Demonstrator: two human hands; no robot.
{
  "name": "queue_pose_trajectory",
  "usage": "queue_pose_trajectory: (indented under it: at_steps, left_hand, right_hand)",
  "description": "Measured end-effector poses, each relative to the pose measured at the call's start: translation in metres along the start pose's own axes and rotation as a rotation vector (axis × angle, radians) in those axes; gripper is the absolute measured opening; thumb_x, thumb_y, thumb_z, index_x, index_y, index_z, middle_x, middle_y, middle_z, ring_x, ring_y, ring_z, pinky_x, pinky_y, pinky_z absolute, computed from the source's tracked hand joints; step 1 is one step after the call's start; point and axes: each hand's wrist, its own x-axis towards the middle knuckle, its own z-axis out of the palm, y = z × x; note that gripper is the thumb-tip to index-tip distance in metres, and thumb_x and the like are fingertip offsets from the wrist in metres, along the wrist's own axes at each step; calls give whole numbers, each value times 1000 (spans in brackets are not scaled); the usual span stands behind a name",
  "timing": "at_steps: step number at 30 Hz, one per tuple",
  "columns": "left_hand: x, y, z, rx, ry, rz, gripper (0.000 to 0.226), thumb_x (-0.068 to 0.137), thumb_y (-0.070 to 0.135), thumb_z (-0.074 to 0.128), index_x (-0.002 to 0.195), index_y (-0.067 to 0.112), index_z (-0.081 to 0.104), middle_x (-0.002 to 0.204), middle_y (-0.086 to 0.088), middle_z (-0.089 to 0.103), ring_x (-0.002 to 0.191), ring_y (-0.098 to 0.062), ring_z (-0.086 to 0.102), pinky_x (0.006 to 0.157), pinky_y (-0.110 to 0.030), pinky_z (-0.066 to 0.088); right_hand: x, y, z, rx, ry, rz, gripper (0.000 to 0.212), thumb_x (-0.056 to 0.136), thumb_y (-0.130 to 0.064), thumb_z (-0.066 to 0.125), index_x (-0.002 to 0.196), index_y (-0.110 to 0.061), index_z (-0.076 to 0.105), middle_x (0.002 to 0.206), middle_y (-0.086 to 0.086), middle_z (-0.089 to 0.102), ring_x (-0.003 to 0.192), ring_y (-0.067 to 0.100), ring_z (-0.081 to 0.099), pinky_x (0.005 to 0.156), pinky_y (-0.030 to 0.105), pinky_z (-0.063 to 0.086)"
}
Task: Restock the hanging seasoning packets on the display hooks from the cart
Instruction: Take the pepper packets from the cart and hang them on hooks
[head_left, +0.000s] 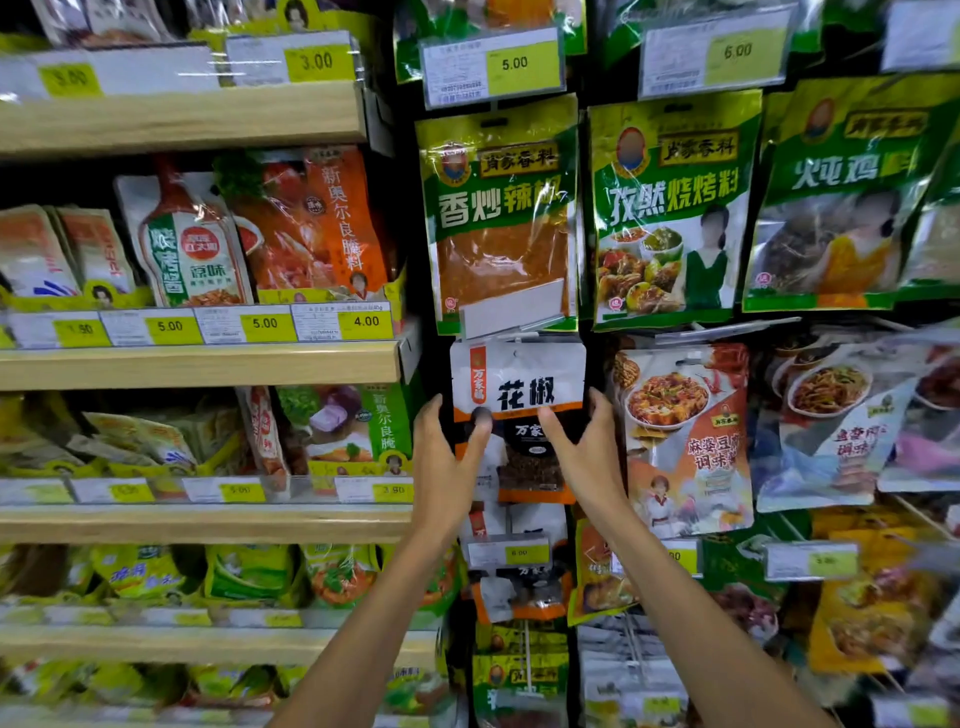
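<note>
A white, orange and black peppercorn seasoning packet (519, 395) hangs in the middle of the hook display, just under a green chili powder packet (501, 218). My left hand (449, 457) grips the peppercorn packet's left edge, thumb on its front. My right hand (587, 447) grips its right edge, thumb on the front and fingers behind. The hook behind the packet's top hole is mostly hidden. More packets of the same kind (519, 587) hang on a lower hook. The cart is out of sight.
Green cumin barbecue (670, 208) and stewed chicken (841, 197) packets hang to the right, with a mapo tofu packet (685, 441) beside my right hand. Wooden shelves (208, 364) with sauce pouches and yellow price tags fill the left. A price tag holder (509, 552) juts out below.
</note>
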Motion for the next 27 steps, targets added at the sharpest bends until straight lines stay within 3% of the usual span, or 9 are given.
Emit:
queue_pose_trajectory:
  at_steps: [2, 5, 8, 11, 13, 15, 18, 22, 27]
  left_hand:
    - [24, 1, 9, -113, -38, -114, 74, 89, 43, 59, 148, 15, 25, 150, -2, 35, 138, -18, 32, 111, -30, 28]
    - [54, -5, 16, -149, -83, -205, 70, 84, 48, 63, 140, 16, 37, 127, 3, 54, 123, -14, 49, 98, -28, 38]
    - [75, -14, 18, -114, -179, -273, 63, 72, 67, 60, 104, 12, 62, 95, 3, 66, 93, 0, 61, 92, -33, 45]
    - [87, -21, 19, -157, -246, -354, 104, 58, 78, 58, 117, -7, 54, 116, -21, 63, 115, -23, 58, 107, -46, 40]
    - [90, -27, 21, -183, -233, -312, 93, 55, 78, 61, 102, -3, 60, 97, -13, 69, 102, -20, 63, 108, -49, 38]
    - [91, -27, 23, -194, -210, -305, 89, 57, 76, 67, 111, 5, 59, 97, -5, 69, 100, -14, 63, 106, -46, 41]
    - [85, -22, 28, -219, -178, -323, 98, 53, 77, 64, 133, 24, 45, 101, 13, 61, 104, -11, 57, 96, -35, 44]
    - [75, -23, 32, -213, -150, -310, 103, 56, 79, 59, 141, 24, 38, 132, -3, 55, 123, -18, 50, 97, -34, 43]
    - [59, -21, 25, -248, -100, -231, 89, 61, 73, 61, 135, 27, 44, 129, 8, 56, 119, -12, 52, 99, -35, 45]
  right_hand:
    - [17, 2, 7, 32, -9, 49, 90, 85, -50, 61, 152, -15, 11, 157, 2, 21, 144, 18, 22, 111, 30, 24]
    - [40, 10, 12, 65, -55, 152, 105, 77, -62, 61, 152, -19, 2, 160, 1, 12, 146, 20, 16, 115, 36, 22]
    - [58, 17, 15, 134, -83, 182, 115, 66, -69, 63, 153, -21, 5, 159, 1, 16, 145, 22, 21, 116, 43, 27]
    - [70, 23, 21, 164, -91, 203, 113, 64, -65, 68, 152, -21, 13, 156, 0, 25, 142, 20, 28, 113, 38, 33]
    - [76, 27, 23, 223, -103, 190, 90, 63, -60, 72, 140, -25, 41, 135, -13, 53, 128, 12, 45, 95, 17, 43]
    - [77, 28, 23, 266, -99, 169, 68, 61, -57, 76, 122, -33, 56, 107, -26, 64, 112, 5, 56, 78, 7, 45]
    - [78, 27, 20, 292, -100, 170, 80, 55, -63, 76, 124, -29, 55, 108, -18, 62, 112, 9, 57, 82, 18, 45]
    - [68, 26, 16, 307, -108, 129, 98, 54, -65, 76, 137, -25, 47, 133, -5, 57, 123, 13, 53, 104, 36, 44]
    - [52, 26, 16, 306, -103, 118, 79, 58, -61, 75, 127, -37, 46, 121, -16, 57, 117, 7, 54, 99, 29, 45]
